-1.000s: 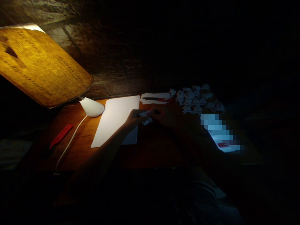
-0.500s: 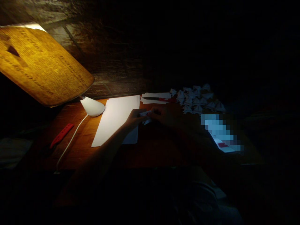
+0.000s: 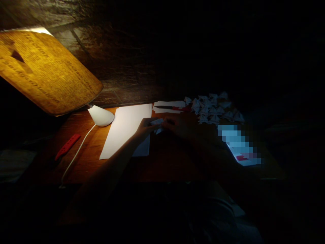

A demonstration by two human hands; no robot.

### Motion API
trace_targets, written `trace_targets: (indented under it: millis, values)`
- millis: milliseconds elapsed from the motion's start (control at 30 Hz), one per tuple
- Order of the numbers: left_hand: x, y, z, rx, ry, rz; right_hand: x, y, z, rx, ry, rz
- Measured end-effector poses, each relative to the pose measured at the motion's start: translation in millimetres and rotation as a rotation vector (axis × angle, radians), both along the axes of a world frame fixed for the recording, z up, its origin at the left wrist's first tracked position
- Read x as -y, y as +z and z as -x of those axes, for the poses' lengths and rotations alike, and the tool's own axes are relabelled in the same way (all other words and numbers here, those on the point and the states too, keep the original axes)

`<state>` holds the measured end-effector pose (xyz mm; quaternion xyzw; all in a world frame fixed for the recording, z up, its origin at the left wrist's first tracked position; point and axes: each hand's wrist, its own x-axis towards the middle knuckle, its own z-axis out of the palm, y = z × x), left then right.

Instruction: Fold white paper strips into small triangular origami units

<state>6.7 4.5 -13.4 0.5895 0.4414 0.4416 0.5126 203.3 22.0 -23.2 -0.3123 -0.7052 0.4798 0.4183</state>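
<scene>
A small folded piece of white paper (image 3: 158, 125) is held between my two hands above the wooden table. My left hand (image 3: 146, 126) is closed on its left side, at the right edge of a stack of white sheets (image 3: 124, 132). On the paper's right side, my right hand (image 3: 174, 124) pinches it, dim in shadow. The fingertips are hard to make out in the low light. Beyond my right hand lies a pile of several folded paper pieces (image 3: 210, 108). A knife with a red handle (image 3: 180, 108) rests on smaller white paper pieces (image 3: 169, 103) behind my hands.
A lamp with a printed yellow shade (image 3: 48, 71) and white base (image 3: 101, 116) stands at the left, its white cord (image 3: 78, 149) running to the front edge. A red-handled object (image 3: 67, 146) lies beside the cord. At the right is a lit phone (image 3: 243, 159), partly blurred out.
My right fingers have shifted slightly on the folded paper, so more of its white top shows. Both hands stay in nearly the same place.
</scene>
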Motion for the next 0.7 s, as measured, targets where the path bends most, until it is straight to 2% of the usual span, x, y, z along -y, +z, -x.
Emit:
trace_targets:
  millis: [500,700]
  values:
    - [1.8,5.8,-1.7,-0.021,-0.002,0.005,-0.1,-2.3,3.7,-0.061,-0.032,0.03]
    - [5.5,11.8,-2.9,-0.029,0.026,0.027,3.7,2.6,2.6,-0.087,-0.04,-0.006]
